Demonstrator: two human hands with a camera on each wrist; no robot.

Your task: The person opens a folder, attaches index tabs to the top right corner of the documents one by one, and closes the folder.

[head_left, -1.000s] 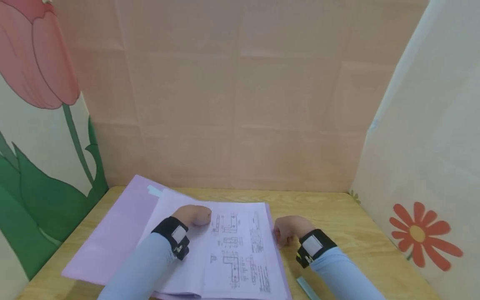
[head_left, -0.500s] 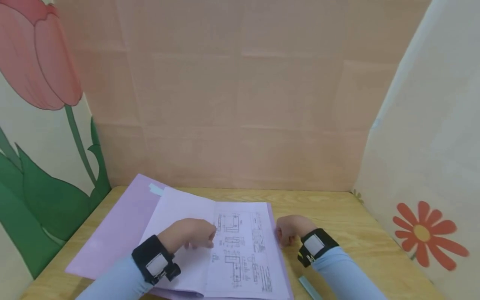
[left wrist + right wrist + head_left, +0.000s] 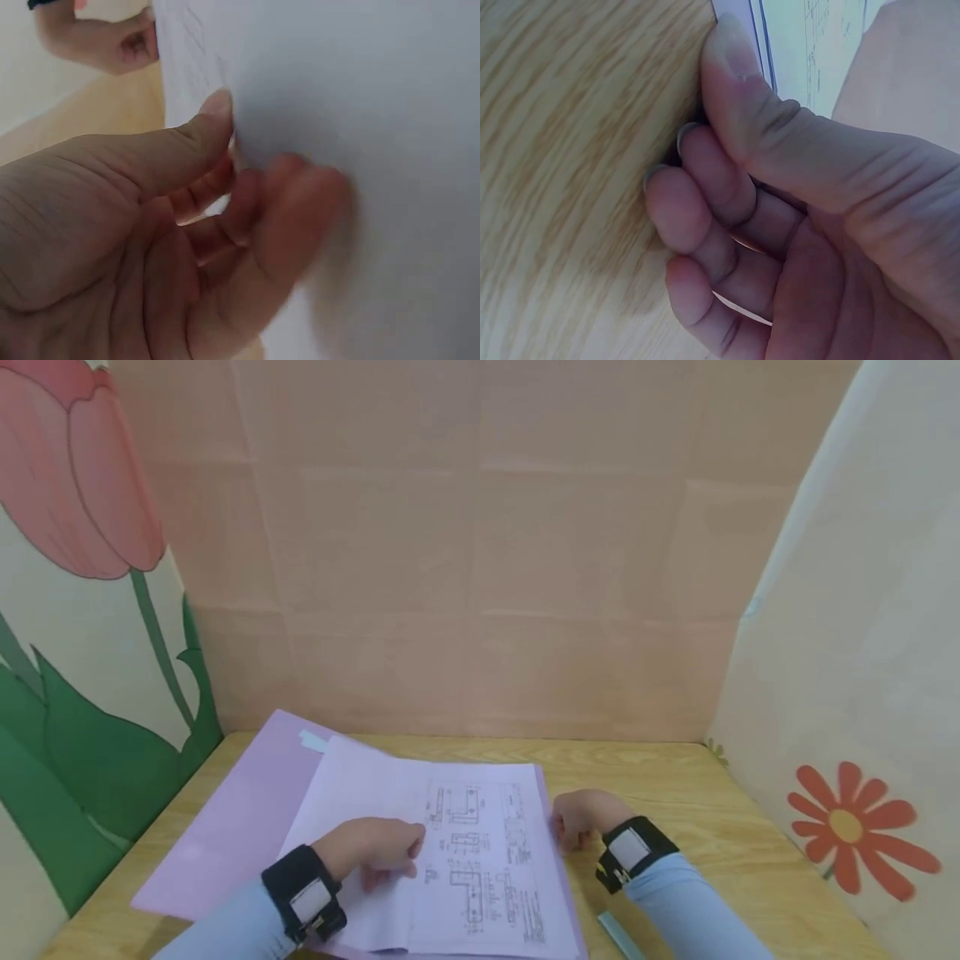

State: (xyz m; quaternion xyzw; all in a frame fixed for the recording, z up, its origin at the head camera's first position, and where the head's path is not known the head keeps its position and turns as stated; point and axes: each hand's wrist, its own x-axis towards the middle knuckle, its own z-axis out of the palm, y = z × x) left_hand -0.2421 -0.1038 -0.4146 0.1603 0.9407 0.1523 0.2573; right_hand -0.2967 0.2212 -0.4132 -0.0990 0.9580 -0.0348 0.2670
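A purple folder [image 3: 225,827] lies spread on the table with white sheets in it; the right-hand sheet [image 3: 480,852] carries technical drawings. My left hand [image 3: 378,847] is over the blank left page [image 3: 352,777], beside the fold. In the left wrist view its fingers [image 3: 300,210] curl against the white paper, blurred, and the thumb tip is at the fold. My right hand [image 3: 581,818] holds the folder's right edge. In the right wrist view the thumb [image 3: 731,60] lies on that purple edge, with several fingers curled down by the tabletop; the index finger is hidden.
A pale green strip [image 3: 618,935] lies on the wooden table [image 3: 637,768] near its front, right of the folder. A light blue tab [image 3: 313,741] shows on the cover. Behind stands a pinkish-brown sheet wall [image 3: 480,568], with flower-painted panels at both sides.
My left hand has come down along the fold towards me and slightly left. The raised top of the left page lies lower than half a second ago. My right hand keeps its place.
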